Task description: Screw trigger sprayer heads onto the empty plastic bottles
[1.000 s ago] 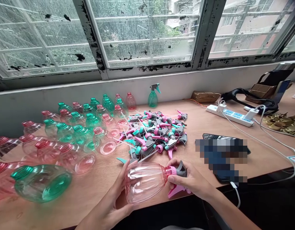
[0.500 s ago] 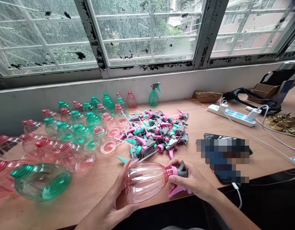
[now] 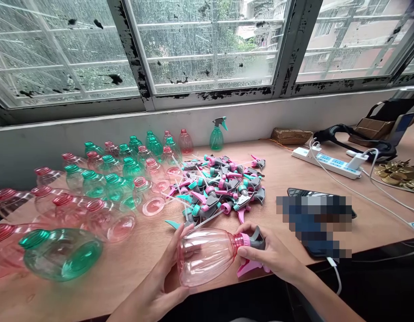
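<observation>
My left hand [image 3: 169, 275] is closed around the base of a clear pink spray bottle [image 3: 207, 258], which lies on its side in the air over the table's front edge. At the bottle's neck, my right hand [image 3: 272, 252] grips the trigger sprayer [image 3: 257, 239], grey with a pink collar, thumb and fingers on either side of it. The collar sits against the red threaded neck. Pink plastic [image 3: 249, 267] shows below the right thumb; whether it belongs to this sprayer I cannot tell. Just beyond my hands lies a heap of trigger sprayers [image 3: 223, 183] in grey, pink and teal.
Several pink and green bottles stand or lean on the left, a green bottle [image 3: 62, 255] nearest. An assembled green spray bottle [image 3: 216, 136] stands by the wall. To the right are a phone [image 3: 347, 210], partly pixelated, a white power strip [image 3: 327, 162], cables and a brown parcel [image 3: 291, 135].
Both hands keep their hold on the bottle and sprayer. The whole view has shifted very slightly; the bottle is turned a little between my hands.
</observation>
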{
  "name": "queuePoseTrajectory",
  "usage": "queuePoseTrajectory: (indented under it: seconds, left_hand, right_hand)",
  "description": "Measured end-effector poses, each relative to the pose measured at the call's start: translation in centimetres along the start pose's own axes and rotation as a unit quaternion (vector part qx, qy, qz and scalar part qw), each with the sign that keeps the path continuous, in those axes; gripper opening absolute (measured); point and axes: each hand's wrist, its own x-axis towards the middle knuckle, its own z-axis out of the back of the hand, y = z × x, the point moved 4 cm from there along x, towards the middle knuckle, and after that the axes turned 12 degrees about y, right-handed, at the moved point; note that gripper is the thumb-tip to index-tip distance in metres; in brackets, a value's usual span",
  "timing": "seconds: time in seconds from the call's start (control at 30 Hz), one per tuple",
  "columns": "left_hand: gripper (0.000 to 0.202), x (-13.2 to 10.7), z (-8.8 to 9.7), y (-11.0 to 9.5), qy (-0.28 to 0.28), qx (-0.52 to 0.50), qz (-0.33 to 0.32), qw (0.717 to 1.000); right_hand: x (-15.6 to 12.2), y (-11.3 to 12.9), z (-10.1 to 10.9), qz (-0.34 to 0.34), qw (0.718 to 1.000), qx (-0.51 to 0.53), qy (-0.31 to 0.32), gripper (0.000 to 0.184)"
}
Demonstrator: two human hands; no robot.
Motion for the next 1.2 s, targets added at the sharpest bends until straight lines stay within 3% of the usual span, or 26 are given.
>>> queuePoseTrajectory:
  seconds: [0.2, 0.43, 0.7, 1.0, 1.2]
  left_hand:
    - [0.107, 0.13, -0.12, -0.12, 0.003, -0.060, -0.017, 0.998]
    - [0.094, -0.09, -0.04, 0.33, -0.013, -0.018, 0.011, 1.000]
    - [0.101, 0.01, 0.01, -0.12, -0.008, -0.032, 0.005, 0.999]
    - [0.084, 0.12, -0.17, -0.34, 0.005, -0.008, -0.014, 1.000]
    - [0.103, 0.04, -0.06, -0.34, -0.005, -0.040, -0.003, 0.999]
  right_hand:
    - [-0.10, -0.18, -0.04, 0.000, 1.000, 0.003, 0.004, 0.036]
    - [-0.10, -0.48, 0.21, 0.003, 1.000, -0.004, 0.005, 0.035]
    - [-0.02, -0.60, 0.09, 0.004, 1.000, 0.009, 0.004, 0.038]
    - [0.01, -0.29, 0.02, -0.003, 1.000, -0.007, 0.001, 0.035]
    - [-0.14, -0.56, -0.07, -0.009, 1.000, -0.006, 0.010, 0.038]
